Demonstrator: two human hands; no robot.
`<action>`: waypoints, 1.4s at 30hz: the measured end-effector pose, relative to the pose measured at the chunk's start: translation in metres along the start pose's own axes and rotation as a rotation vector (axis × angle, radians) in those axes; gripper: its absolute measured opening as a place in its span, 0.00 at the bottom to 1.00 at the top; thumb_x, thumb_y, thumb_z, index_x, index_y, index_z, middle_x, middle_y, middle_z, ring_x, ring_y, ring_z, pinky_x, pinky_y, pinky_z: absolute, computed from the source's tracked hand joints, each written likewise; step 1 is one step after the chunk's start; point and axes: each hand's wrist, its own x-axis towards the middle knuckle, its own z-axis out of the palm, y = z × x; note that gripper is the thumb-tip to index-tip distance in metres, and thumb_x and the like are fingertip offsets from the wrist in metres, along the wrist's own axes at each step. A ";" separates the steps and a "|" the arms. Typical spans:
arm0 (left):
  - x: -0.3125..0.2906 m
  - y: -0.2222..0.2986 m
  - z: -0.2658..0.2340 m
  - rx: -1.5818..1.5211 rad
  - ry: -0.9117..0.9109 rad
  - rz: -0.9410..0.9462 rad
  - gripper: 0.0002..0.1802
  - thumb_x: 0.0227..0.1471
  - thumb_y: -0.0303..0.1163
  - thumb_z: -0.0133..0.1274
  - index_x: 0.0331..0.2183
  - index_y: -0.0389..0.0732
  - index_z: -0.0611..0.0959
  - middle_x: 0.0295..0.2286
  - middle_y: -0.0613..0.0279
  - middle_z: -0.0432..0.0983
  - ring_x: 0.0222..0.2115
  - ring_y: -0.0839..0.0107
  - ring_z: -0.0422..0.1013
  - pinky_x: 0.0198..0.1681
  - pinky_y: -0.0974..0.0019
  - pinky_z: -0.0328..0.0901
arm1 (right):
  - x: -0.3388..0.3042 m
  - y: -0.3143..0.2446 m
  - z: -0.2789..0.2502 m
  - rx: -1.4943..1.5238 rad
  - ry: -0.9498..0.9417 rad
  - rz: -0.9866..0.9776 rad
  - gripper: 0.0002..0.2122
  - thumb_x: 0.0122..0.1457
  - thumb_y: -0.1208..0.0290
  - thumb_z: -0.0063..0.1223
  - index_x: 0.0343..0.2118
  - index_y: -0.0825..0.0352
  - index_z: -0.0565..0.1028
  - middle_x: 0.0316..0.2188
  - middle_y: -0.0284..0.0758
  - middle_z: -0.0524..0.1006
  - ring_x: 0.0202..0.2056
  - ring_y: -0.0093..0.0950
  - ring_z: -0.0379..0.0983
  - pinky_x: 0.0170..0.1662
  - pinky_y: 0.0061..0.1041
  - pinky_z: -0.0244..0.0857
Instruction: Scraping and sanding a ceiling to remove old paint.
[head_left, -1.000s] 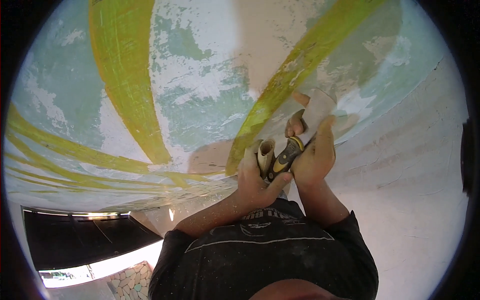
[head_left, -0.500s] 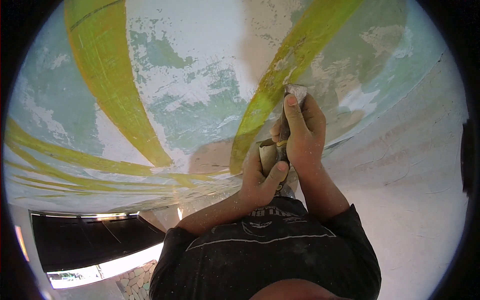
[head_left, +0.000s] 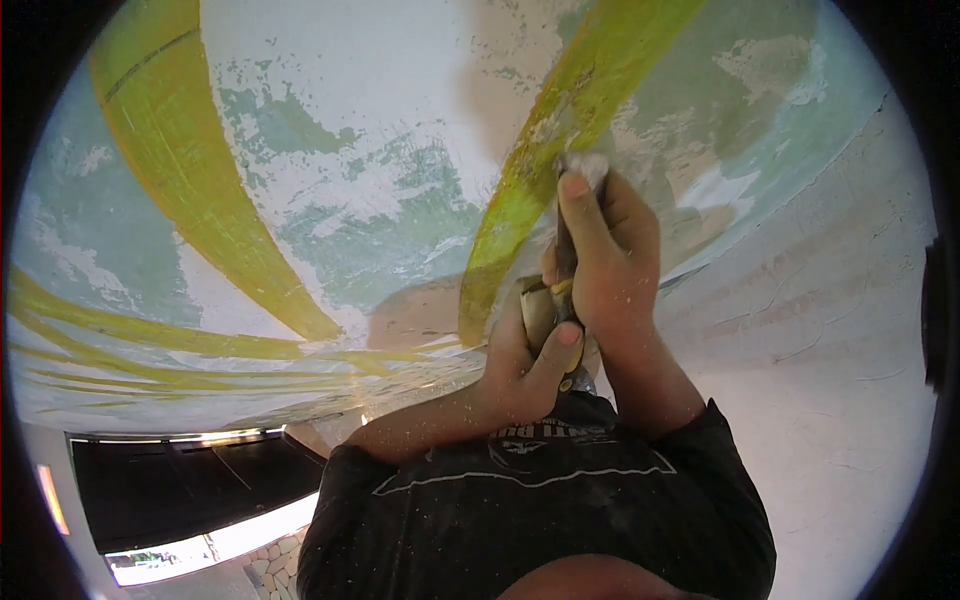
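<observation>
Scraper [head_left: 566, 243] is in front of your chest, in both your hands, just below the yellow stripe [head_left: 540, 150] on the painted surface [head_left: 370, 240]. Long axis runs nearly straight up the view: handle [head_left: 563, 302] end toward your dark shirt [head_left: 540, 500], blade [head_left: 589, 167] end up at the stripe. Blade is seen close to edge-on along its length; its tip is blurred, so can't tell if it touches the paint.

Your right hand [head_left: 617, 270] is closed round the blade part, thumb laid along it near the tip, fingers curled on the far side. Your left hand [head_left: 515, 372] is closed round the handle, thumb across it, and also holds a tan rolled sheet [head_left: 537, 312] just beside the handle, on its left.

Versus one second ago: scraper then slanted up to the right, blade's broad face showing, right fingers more spread; now it's near upright and your right hand has closed on it. Versus half a second ago: grip about the same, tip a little higher in view and blurrier, the left-hand yellow band [head_left: 190, 160] further left.
</observation>
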 end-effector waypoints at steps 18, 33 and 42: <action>0.005 -0.006 0.018 -0.057 0.041 0.060 0.27 0.62 0.41 0.45 0.52 0.31 0.61 0.40 0.57 0.70 0.38 0.74 0.66 0.43 0.69 0.62 | 0.003 -0.019 0.000 -0.127 0.038 -0.031 0.12 0.65 0.65 0.48 0.36 0.72 0.74 0.21 0.28 0.71 0.14 0.14 0.62 0.15 0.17 0.54; 0.010 -0.009 0.015 -0.047 0.071 0.063 0.25 0.61 0.39 0.46 0.52 0.31 0.62 0.41 0.56 0.70 0.40 0.73 0.67 0.44 0.68 0.63 | 0.007 -0.008 -0.002 -0.206 0.005 -0.060 0.12 0.65 0.63 0.50 0.33 0.69 0.72 0.19 0.25 0.66 0.14 0.13 0.59 0.15 0.16 0.55; 0.007 -0.010 0.016 -0.048 0.083 0.072 0.24 0.62 0.39 0.45 0.51 0.31 0.63 0.40 0.57 0.70 0.40 0.73 0.67 0.43 0.68 0.63 | 0.005 -0.013 0.001 -0.221 0.031 -0.030 0.12 0.65 0.64 0.49 0.30 0.68 0.71 0.17 0.26 0.66 0.13 0.14 0.60 0.15 0.17 0.54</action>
